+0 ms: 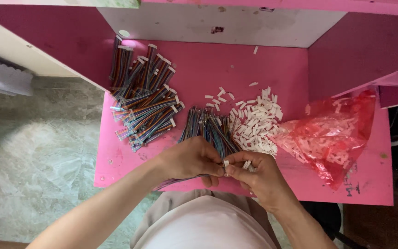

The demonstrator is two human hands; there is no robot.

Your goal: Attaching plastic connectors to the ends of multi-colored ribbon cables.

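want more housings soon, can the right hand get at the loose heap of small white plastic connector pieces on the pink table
Probably yes. The right hand sits just below the heap of small white plastic connector pieces, with nothing between them, though its fingertips now pinch one white piece against the multicoloured wire bundle.

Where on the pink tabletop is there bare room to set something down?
Bare pink table lies at the back, between the finished cable pile and the right wall, and along the front left edge below that pile. The middle is crowded: loose white connectors, the red bag, and both hands, left hand and right hand.
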